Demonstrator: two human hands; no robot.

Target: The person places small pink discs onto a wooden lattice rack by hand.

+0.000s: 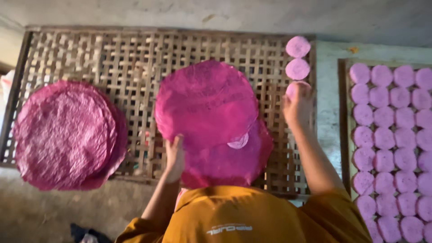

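My left hand (174, 156) grips the near edge of a large round pink sheet (206, 102), lifted off a stack of similar pink sheets (234, 164) just in front of me. A small pale piece (238, 142) shows between the two. My right hand (298, 107) reaches forward to the right edge of a woven bamboo lattice tray (135, 58), fingers closed on a small pink disc (293, 88). Two more small pink discs (298, 47) (297, 69) lie in a column just beyond it on the tray.
A second stack of large pink sheets (67, 134) lies on the tray's left end. To the right, another tray (344, 108) is packed with several rows of small pink discs (387, 135). A grey wall (225, 13) runs behind; bare floor (40, 211) lies lower left.
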